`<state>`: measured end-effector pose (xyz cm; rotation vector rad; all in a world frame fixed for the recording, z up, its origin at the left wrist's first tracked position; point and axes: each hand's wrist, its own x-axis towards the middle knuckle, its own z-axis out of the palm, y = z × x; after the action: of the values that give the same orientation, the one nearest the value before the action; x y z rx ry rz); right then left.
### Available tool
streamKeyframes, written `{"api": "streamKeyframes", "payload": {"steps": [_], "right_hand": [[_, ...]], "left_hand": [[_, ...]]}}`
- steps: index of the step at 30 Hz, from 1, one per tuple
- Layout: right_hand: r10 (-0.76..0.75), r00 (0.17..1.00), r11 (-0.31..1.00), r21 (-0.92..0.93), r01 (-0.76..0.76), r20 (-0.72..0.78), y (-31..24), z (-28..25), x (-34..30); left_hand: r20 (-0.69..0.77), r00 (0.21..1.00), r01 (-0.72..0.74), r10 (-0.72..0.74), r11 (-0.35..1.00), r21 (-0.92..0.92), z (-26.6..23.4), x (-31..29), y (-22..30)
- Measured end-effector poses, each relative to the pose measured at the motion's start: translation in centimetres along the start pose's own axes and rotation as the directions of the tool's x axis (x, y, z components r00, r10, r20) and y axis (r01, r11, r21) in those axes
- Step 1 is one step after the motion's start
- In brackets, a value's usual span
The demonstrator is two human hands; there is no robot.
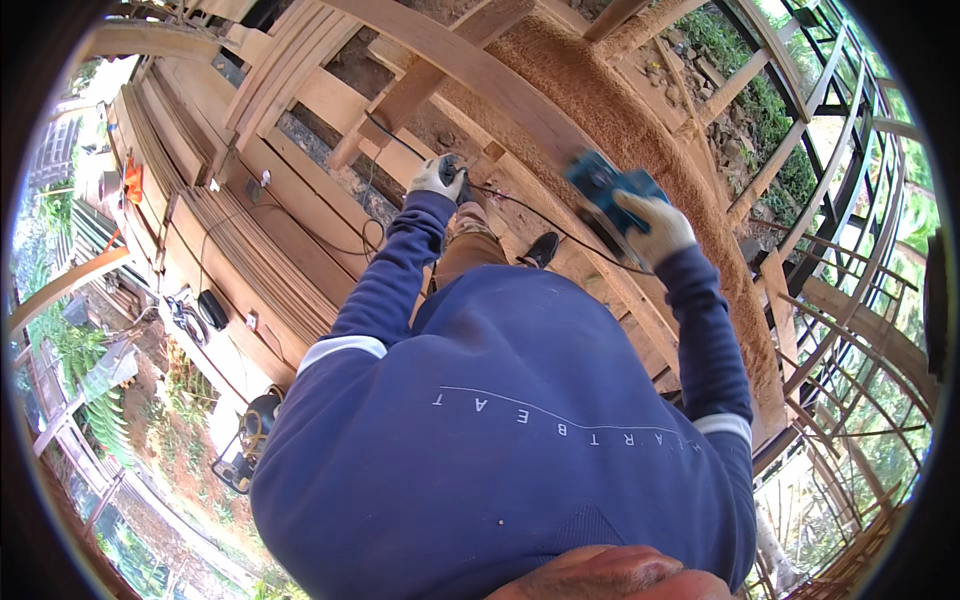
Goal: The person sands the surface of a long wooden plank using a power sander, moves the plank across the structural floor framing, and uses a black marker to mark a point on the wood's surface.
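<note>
My right hand (660,230), in a pale work glove, is closed round the handle of a teal electric planer (598,180), which is slightly blurred. The planer is at the near end of a long wooden board (490,75); whether its sole touches the wood I cannot tell. My left hand (437,178), gloved too, is closed at a dark bunch of the black power cord (540,218). From there the cord loops across to the planer's rear, near my right hand. Both my arms are in blue sleeves.
A thick layer of wood shavings (640,110) lies along the far side of the board. Stacked planks (250,250) fill the left, with cables and a black adapter (212,310) on them. My shoe (541,249) shows below. Metal framing (840,180) stands at the right.
</note>
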<state>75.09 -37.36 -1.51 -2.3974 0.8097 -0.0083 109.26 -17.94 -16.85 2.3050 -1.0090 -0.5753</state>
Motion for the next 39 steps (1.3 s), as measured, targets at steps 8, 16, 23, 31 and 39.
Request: {"api": "streamKeyframes", "payload": {"steps": [8, 16, 23, 31, 39], "right_hand": [[0.4, 0.851, 0.891, 0.36, -0.275, -0.341, 5.4, 1.1, -19.0], [0.873, 0.246, 0.446, 0.893, -0.056, -0.42, 1.0, 7.4, -31.5], [0.91, -0.376, 0.26, 0.947, 0.189, -0.175, -6.4, 13.5, -33.7], [0.683, -0.708, 0.171, 0.904, 0.391, 0.177, -18.2, 19.0, -29.7], [0.497, -0.818, 0.164, 0.895, 0.415, 0.289, -26.6, 26.2, -24.5]], "left_hand": [[-0.127, 0.898, -0.387, 0.422, 0.893, 0.231, 3.4, 4.0, 5.9], [0.296, 0.725, -0.649, 0.622, 0.472, 0.597, 8.3, 8.6, 13.3], [0.544, 0.429, -0.895, 0.721, 0.257, 0.365, 13.5, 9.7, 15.0], [0.742, 0.396, -0.914, 0.541, 0.311, 0.26, 15.4, 12.5, 18.3], [0.875, 0.389, -0.887, 0.288, 0.373, 0.271, 16.7, 13.8, 20.6]]}}
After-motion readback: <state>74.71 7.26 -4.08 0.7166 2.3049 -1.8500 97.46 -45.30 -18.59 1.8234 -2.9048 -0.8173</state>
